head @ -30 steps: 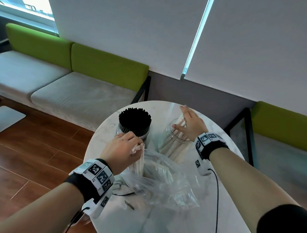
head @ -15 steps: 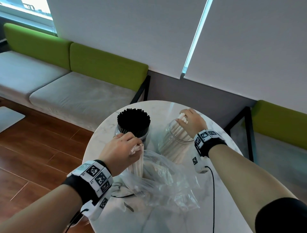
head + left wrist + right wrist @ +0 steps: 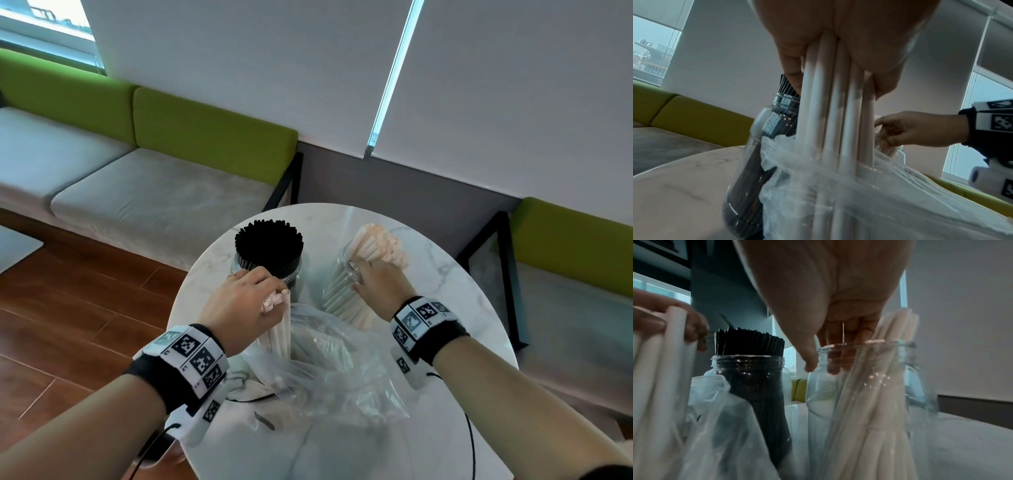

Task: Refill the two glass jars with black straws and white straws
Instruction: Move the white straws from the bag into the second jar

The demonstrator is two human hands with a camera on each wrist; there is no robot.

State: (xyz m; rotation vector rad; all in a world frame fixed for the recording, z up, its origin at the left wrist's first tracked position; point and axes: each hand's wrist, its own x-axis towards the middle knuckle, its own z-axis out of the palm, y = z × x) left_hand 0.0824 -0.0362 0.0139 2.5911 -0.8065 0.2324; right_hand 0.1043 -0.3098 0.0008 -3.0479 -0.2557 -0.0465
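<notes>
Lounge corner with white roller blinds, green-backed grey bench seats [image 3: 144, 192] and wood floor; round white marble table [image 3: 455, 298] in front. On it two clear glass jars side by side, not touching as far as seen. Left clear glass jar [image 3: 291, 274] is packed with thin black straws [image 3: 269, 243], upright, tips above the rim. Right clear glass jar [image 3: 346, 260] holds a partial load of thick white straws [image 3: 376, 245] leaning to its far-right side. Left hand [image 3: 239, 301] has fingers curled round a bunch of white straws [image 3: 279, 329], upright, lower ends inside a crumpled clear plastic bag [image 3: 335, 373] lying on the near side of the table. Right hand [image 3: 383, 284] is at the right jar's mouth, thumb outside the rim, fingertips [image 3: 835, 368] dipped inside beside the straws; fingers narrow, gripping nothing clearly.
</notes>
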